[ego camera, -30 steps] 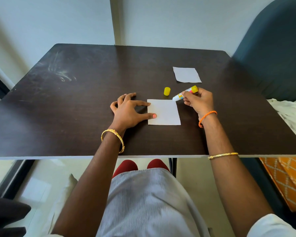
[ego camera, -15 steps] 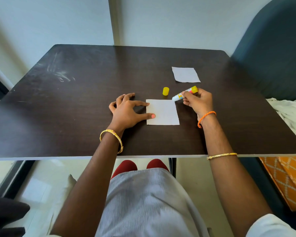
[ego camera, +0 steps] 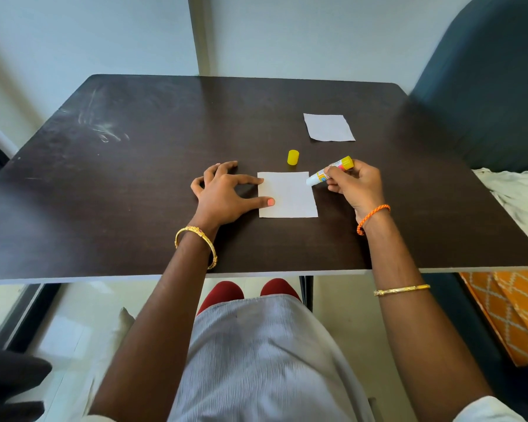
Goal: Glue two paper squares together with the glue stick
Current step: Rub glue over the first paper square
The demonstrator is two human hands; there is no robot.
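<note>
A white paper square [ego camera: 290, 196] lies flat on the dark table [ego camera: 134, 193] in front of me. My left hand [ego camera: 223, 193] holds it down at its left edge, thumb and forefinger pressing on the paper. My right hand [ego camera: 354, 187] grips the uncapped glue stick [ego camera: 326, 173], tilted with its white tip touching the paper's upper right edge. Behind the paper stands the stick's yellow cap [ego camera: 293, 157]. A second white paper square [ego camera: 328, 127] lies farther back on the right.
A dark blue upholstered chair [ego camera: 485, 86] stands against the table's right side. White cloth [ego camera: 518, 193] and an orange patterned fabric [ego camera: 512, 309] lie to the right. The wall is just behind the table.
The glue stick's tip has moved slightly down onto the paper's upper right edge. My left hand keeps the paper in place.
</note>
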